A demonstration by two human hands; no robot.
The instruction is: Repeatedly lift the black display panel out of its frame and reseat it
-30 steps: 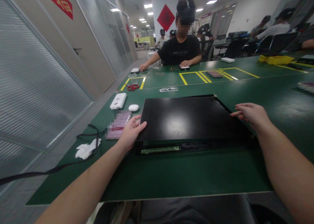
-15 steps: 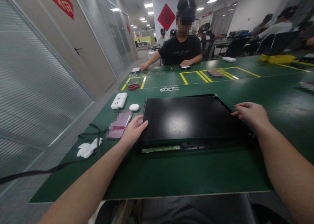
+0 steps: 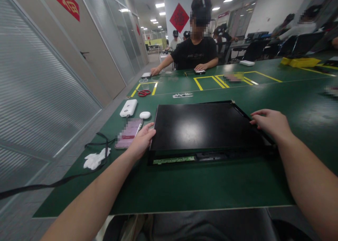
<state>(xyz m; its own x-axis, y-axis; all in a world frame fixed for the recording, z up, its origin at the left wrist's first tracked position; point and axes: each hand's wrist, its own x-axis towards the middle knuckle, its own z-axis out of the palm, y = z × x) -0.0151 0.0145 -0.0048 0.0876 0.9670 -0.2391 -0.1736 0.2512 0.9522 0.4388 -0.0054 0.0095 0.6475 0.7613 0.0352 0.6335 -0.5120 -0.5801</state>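
Because the black panel (image 3: 211, 125) over the frame (image 3: 216, 157) looks stiff, slick and fragile, it wants holding by its edges, the left hand (image 3: 140, 141) pinching it at the frame's left, the right hand (image 3: 273, 123) curled at the frame's right, its grip impossible to tell.

A green table (image 3: 200, 195) carries a white power bank (image 3: 128, 108), a white oval earbud case (image 3: 145, 115), a purple-screened phone (image 3: 129, 132), red-handled scissors (image 3: 144, 93) and crumpled white tissue (image 3: 95, 159) beside a black strap (image 3: 60, 182).
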